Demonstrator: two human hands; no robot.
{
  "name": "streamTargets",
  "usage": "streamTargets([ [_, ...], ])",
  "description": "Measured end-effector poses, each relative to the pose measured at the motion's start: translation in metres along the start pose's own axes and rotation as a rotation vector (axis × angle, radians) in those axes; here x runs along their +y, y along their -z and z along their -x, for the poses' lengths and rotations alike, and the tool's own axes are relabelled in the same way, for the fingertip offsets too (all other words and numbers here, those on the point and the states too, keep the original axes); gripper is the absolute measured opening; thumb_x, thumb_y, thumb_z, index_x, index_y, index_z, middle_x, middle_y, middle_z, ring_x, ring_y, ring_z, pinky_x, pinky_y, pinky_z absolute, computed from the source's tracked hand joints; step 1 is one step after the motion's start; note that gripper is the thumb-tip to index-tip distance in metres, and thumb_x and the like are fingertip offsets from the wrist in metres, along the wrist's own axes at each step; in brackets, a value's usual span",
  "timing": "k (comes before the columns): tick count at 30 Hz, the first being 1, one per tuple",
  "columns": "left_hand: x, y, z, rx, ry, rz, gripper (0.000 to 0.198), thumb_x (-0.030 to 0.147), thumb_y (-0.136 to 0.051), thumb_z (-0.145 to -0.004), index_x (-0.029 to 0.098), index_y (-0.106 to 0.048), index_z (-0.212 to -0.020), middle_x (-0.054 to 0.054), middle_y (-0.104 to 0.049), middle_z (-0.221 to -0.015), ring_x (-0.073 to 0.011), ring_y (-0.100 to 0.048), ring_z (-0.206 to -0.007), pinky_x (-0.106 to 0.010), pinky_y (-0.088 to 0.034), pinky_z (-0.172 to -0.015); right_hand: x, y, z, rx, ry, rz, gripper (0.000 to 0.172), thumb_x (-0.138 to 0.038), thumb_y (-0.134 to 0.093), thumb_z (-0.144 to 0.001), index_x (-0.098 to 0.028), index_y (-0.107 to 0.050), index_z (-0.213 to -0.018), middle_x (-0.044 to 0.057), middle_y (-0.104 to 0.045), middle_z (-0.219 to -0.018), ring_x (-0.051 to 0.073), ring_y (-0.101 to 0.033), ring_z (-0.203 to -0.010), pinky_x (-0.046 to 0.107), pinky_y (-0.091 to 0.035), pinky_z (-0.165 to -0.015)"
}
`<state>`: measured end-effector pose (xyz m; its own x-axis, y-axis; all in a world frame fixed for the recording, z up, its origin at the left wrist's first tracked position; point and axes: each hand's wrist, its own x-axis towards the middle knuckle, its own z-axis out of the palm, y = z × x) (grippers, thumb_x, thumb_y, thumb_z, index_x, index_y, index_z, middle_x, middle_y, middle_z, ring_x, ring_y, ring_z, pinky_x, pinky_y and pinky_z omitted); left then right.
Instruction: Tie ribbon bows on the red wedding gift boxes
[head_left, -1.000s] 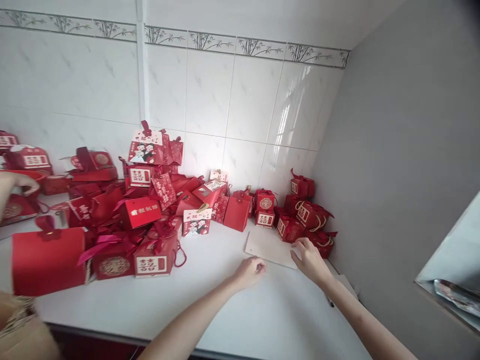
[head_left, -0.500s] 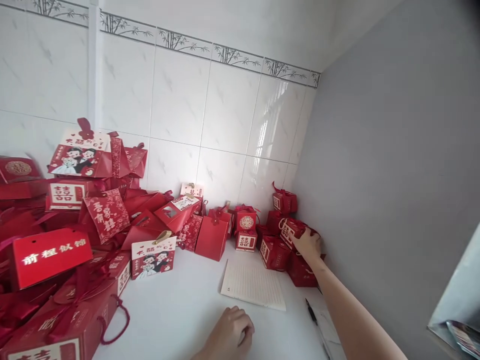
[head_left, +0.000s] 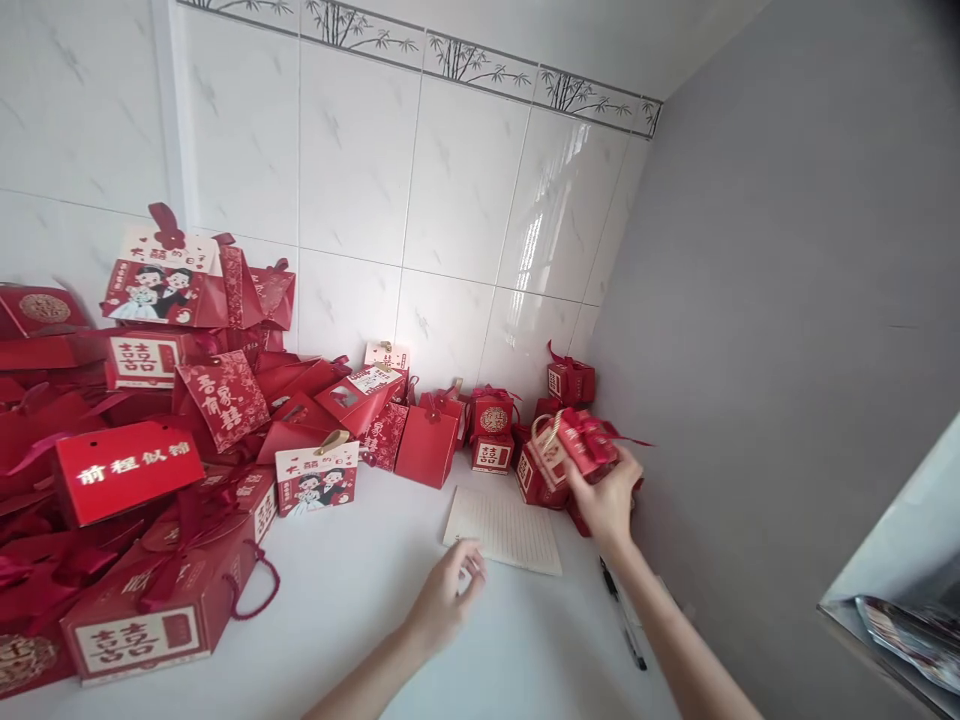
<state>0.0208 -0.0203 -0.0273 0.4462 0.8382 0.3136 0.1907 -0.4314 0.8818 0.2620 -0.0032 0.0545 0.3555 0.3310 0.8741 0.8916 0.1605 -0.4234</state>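
My right hand (head_left: pixel 611 500) grips a small red gift box (head_left: pixel 571 438) with a ribbon bow and a cord handle. It is lifted and tilted in front of the stacked red boxes (head_left: pixel 534 480) by the grey wall. My left hand (head_left: pixel 442 595) hovers over the white table just before the lined notepad (head_left: pixel 506 530). Its fingers are loosely curled, the thumb apart, and nothing is in it.
A large heap of red gift boxes (head_left: pixel 221 400) fills the left side of the table (head_left: pixel 330 590). A black pen (head_left: pixel 622 615) lies to the right. The grey wall (head_left: pixel 765 350) rises close behind my right hand. A shelf (head_left: pixel 885 640) juts in at lower right.
My right hand has lifted the gift box off the stack and brought it a little left and toward me. My left hand has moved forward and its fingers have loosened. The view has shifted.
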Motion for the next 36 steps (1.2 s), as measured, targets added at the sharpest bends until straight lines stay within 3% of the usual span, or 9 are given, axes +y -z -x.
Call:
streamTargets([
  [5,0.001,0.002,-0.002,0.237,0.039,0.310,0.056,0.045,-0.050,-0.079,0.018,-0.033,-0.124,-0.015,-0.046,-0.126,-0.0250,-0.047,-0.114,-0.038,-0.041,-0.090,-0.063,-0.011,0.092,-0.255,-0.007,-0.250,0.067,-0.050,-0.060,-0.074,-0.015,-0.028,-0.122,0.015,-0.037,-0.111,0.032,-0.039,-0.105,0.049,-0.039,-0.087],
  [9,0.004,0.011,-0.005,0.299,0.013,0.463,0.065,0.050,-0.050,-0.078,0.021,-0.028,-0.131,-0.012,-0.040,-0.136,-0.0252,-0.043,-0.121,-0.034,-0.041,-0.094,-0.086,-0.022,0.122,-0.392,0.009,-0.369,0.069,-0.044,-0.065,-0.071,-0.017,-0.028,-0.122,0.014,-0.039,-0.111,0.032,-0.041,-0.104,0.050,-0.042,-0.084],
  [14,0.001,0.036,-0.013,0.273,0.003,0.426,0.050,0.044,-0.056,-0.077,0.017,-0.049,-0.118,-0.009,-0.057,-0.120,-0.0243,-0.051,-0.113,-0.032,-0.041,-0.094,-0.081,-0.007,0.126,-0.568,-0.113,-0.743,0.048,-0.036,-0.050,-0.085,-0.026,-0.023,-0.124,0.007,-0.045,-0.100,0.022,-0.053,-0.088,0.042,-0.047,-0.079],
  [18,0.004,0.055,-0.015,0.132,-0.001,0.407,0.042,0.047,-0.058,-0.075,0.014,-0.061,-0.102,-0.009,-0.066,-0.103,-0.0246,-0.058,-0.099,-0.031,-0.044,-0.085,-0.070,0.004,0.119,-0.486,-0.237,-0.896,0.031,-0.043,-0.042,-0.089,-0.028,-0.035,-0.115,0.003,-0.046,-0.089,0.019,-0.053,-0.075,0.036,-0.048,-0.069],
  [21,0.007,0.061,-0.013,0.072,-0.020,0.426,0.043,0.050,-0.054,-0.077,0.013,-0.064,-0.097,-0.009,-0.068,-0.097,-0.0248,-0.060,-0.094,-0.032,-0.045,-0.082,-0.061,0.003,0.113,-0.455,-0.376,-0.942,0.035,-0.056,-0.040,-0.086,-0.025,-0.048,-0.100,0.004,-0.048,-0.093,0.020,-0.052,-0.078,0.036,-0.046,-0.070],
  [24,0.009,0.059,-0.009,0.002,-0.008,0.443,0.047,0.052,-0.046,-0.081,0.011,-0.066,-0.090,-0.010,-0.069,-0.088,-0.0251,-0.062,-0.084,-0.035,-0.046,-0.077,-0.059,0.001,0.114,-0.728,-0.603,-1.122,0.055,-0.070,-0.032,-0.081,-0.024,-0.054,-0.101,0.009,-0.052,-0.104,0.025,-0.054,-0.090,0.041,-0.047,-0.074],
  [26,0.009,0.056,-0.007,-0.018,0.011,0.414,0.049,0.053,-0.043,-0.081,0.010,-0.066,-0.087,-0.010,-0.069,-0.084,-0.0256,-0.062,-0.082,-0.036,-0.046,-0.075,-0.063,0.002,0.117,-0.952,-0.664,-1.230,0.054,-0.068,-0.037,-0.081,-0.026,-0.051,-0.112,0.009,-0.054,-0.109,0.027,-0.056,-0.094,0.043,-0.047,-0.075],
  [28,0.009,0.054,-0.006,-0.011,0.007,0.375,0.047,0.052,-0.044,-0.081,0.010,-0.064,-0.088,-0.010,-0.069,-0.088,-0.0261,-0.062,-0.086,-0.036,-0.046,-0.077,-0.070,0.005,0.118,-1.035,-0.648,-1.254,0.049,-0.060,-0.047,-0.082,-0.028,-0.046,-0.119,0.007,-0.054,-0.112,0.026,-0.055,-0.098,0.042,-0.046,-0.079],
  [36,0.019,0.057,-0.005,0.090,-0.087,0.349,0.053,0.041,-0.058,-0.071,0.015,-0.045,-0.115,-0.008,-0.066,-0.094,-0.0242,-0.062,-0.091,-0.036,-0.047,-0.080,-0.084,0.022,0.098,-0.830,-0.530,-1.122,0.033,-0.048,-0.069,-0.070,-0.019,-0.052,-0.069,0.006,-0.057,-0.111,0.025,-0.054,-0.101,0.033,-0.044,-0.080],
])
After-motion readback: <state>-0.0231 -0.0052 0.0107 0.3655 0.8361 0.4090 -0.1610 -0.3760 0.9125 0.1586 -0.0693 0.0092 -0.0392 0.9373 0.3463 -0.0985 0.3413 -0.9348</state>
